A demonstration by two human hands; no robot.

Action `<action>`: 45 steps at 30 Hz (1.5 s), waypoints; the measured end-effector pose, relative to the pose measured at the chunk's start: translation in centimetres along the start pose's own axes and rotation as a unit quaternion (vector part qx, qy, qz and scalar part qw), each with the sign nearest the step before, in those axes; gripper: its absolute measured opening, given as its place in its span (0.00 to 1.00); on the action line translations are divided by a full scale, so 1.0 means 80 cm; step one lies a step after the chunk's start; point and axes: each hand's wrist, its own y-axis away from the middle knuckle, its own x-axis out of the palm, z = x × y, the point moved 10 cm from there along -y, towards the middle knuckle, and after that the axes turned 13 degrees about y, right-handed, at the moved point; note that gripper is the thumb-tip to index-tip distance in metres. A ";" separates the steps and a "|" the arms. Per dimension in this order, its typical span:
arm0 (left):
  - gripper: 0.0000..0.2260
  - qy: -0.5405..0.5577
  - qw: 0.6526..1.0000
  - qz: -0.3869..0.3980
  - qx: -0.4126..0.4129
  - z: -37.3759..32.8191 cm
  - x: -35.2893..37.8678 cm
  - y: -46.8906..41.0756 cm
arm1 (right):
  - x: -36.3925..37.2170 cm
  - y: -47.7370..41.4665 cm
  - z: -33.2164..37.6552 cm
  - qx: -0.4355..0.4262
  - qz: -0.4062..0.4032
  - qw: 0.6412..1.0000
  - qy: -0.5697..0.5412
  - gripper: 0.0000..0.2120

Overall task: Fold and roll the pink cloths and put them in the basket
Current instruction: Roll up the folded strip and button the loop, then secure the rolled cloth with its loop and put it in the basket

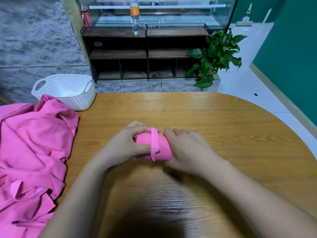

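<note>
Head view, roll: the rolled pink cloth [163, 148] sits mid-tabletop [214, 117], with a pink strap [153, 143] looped round it.
Hands: left hand [125, 143] curls round the roll's left end at the strap; right hand [187, 148] grips the right end.
Risk: if either grip eases, the strap may slip and the roll spring loose.
Basket [80, 100]: well apart, far left.

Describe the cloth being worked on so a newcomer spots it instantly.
On the wooden table, right of the loose pink pile, the rolled cloth sits between the left hand and right hand. It is the only tight cylinder, ringed by a thin band.
</note>
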 end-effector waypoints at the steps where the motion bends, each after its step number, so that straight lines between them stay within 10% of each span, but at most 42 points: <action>1: 0.19 -0.017 1.000 0.010 -0.002 0.002 -0.001 0.000 | -0.002 0.000 0.000 -0.002 -0.005 1.000 0.006 0.30; 16: 0.34 -0.022 0.999 -0.034 0.013 0.002 -0.059 0.015 | -0.032 -0.043 0.018 0.009 -0.008 1.000 0.011 0.29; 27: 0.43 -0.482 0.871 -0.058 0.077 -0.076 -0.136 -0.023 | -0.083 -0.157 0.074 -0.036 -0.073 0.996 0.029 0.37; 45: 0.32 -0.391 0.905 -0.143 0.087 -0.062 -0.430 -0.085 | -0.096 -0.395 0.138 -0.068 -0.168 0.983 -0.022 0.40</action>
